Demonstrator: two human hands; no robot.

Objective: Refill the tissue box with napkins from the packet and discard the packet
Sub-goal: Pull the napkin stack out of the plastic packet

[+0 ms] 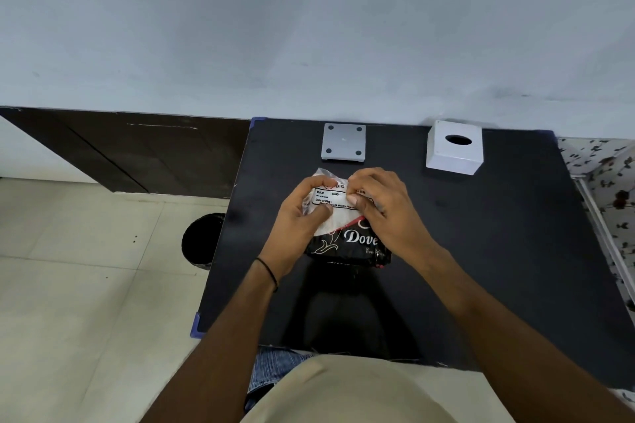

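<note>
A napkin packet [347, 240], black and clear plastic with white "Dove" lettering and a printed label, lies in the middle of the black table [498, 251]. My left hand [300, 220] grips its upper left part, thumb pressed on the plastic. My right hand [385, 209] pinches the packet's top edge from the right, and both hands cover much of it. The white tissue box cover [454, 148], with an oval slot on top, stands at the back right. Its grey square base plate [343, 141] lies apart at the back centre.
A black waste bin [201, 240] stands on the tiled floor just left of the table. A wall runs behind the table. A floral-patterned surface [608, 189] borders the table's right edge. Blue guards cap the table's left corners.
</note>
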